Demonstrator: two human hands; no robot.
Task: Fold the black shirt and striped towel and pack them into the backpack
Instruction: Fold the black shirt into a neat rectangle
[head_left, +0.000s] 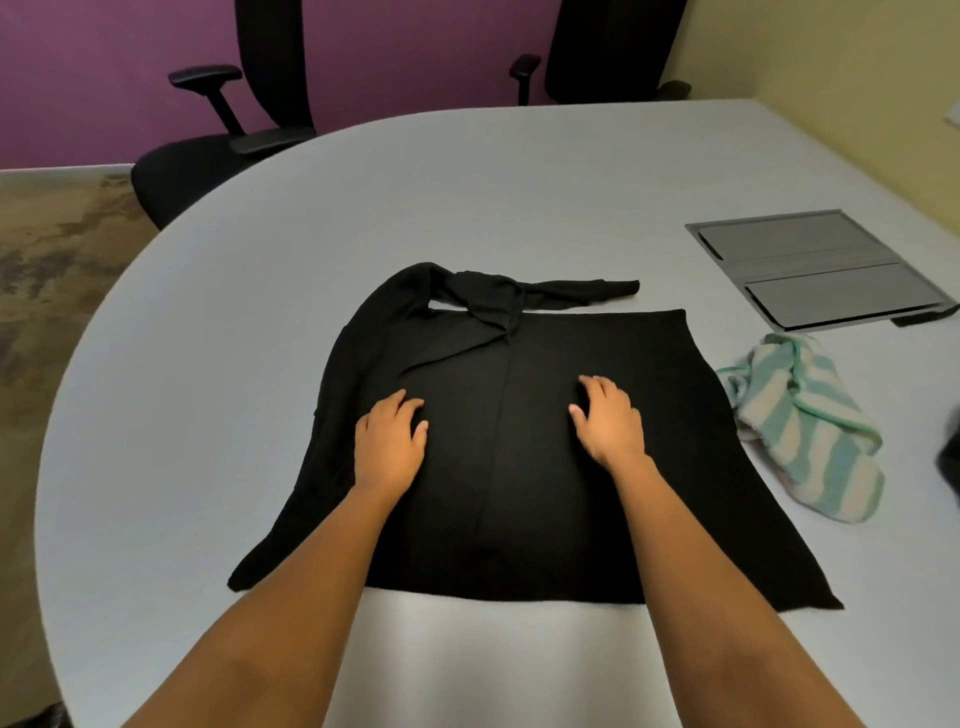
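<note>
The black shirt (519, 493) lies spread flat on the grey table (363, 208) in front of me. One sleeve is folded across its far edge and points right; the other runs down its left side. My left hand (389, 441) and my right hand (610, 421) rest palm down on the shirt's middle, fingers slightly curled, holding nothing. The striped towel (810, 431), mint green and cream, lies crumpled on the table just right of the shirt. A dark shape (950, 462) at the right edge may be the backpack; I cannot tell.
A grey metal hatch plate (815, 270) is set into the table at the far right. Two black office chairs (218, 140) (613, 52) stand beyond the table's far edge, against a purple wall. Patterned carpet shows to the left.
</note>
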